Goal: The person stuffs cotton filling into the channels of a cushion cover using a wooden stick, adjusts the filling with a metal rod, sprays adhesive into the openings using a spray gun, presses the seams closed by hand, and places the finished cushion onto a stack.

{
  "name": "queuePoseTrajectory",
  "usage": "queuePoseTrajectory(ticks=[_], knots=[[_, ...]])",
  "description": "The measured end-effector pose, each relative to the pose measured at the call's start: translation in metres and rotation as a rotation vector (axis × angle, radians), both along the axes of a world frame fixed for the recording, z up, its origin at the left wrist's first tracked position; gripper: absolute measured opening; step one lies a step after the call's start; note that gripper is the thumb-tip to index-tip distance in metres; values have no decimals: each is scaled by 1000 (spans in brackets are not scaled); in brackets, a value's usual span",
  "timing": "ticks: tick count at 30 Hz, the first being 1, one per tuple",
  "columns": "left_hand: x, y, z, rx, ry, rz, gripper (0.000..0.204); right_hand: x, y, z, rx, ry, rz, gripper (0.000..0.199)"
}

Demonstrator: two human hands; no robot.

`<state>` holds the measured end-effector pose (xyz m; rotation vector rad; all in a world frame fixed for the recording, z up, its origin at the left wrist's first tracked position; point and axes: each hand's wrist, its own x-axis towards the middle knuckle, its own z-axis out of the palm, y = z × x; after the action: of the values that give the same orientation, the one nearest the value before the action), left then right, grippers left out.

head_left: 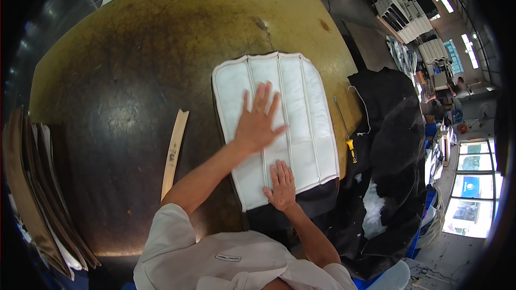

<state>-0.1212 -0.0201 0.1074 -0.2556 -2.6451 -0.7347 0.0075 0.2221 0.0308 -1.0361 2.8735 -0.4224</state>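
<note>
A white padded cushion cover [303, 94] with lengthwise stitched channels lies flat on a worn yellow-brown worktable [134, 75]. My left hand [258, 121] presses flat on its middle, fingers spread. My right hand [281, 185] lies flat on the cover's near edge, fingers together and pointing away from me. Neither hand grips anything. Black fabric [301, 204] sticks out from under the cover's near edge.
A thin wooden strip [174, 150] lies left of the cover. A yellow-handled tool [348, 142] rests at the table's right edge. Black fabric [392, 145] with white stuffing is heaped on the right. Flat boards [32, 193] lean at the left. Stacked panels [403, 13] stand far right.
</note>
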Motion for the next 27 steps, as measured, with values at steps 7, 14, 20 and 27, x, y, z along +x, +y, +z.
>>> queuePoseTrajectory(ticks=[7,14,20,27], knots=[[-89,-90,-112,-125,-74,235,85,3,-12,-15,46,-115,-1,88],[-28,-54,-100,-247,-169,172,78,21,-10,-6,-11,-71,-43,84],[55,-23,-94,-295,-265,135,77,18,-9,-4,-58,-87,-32,79],[112,13,-119,-468,-214,103,75,49,6,-36,-464,115,-141,66]])
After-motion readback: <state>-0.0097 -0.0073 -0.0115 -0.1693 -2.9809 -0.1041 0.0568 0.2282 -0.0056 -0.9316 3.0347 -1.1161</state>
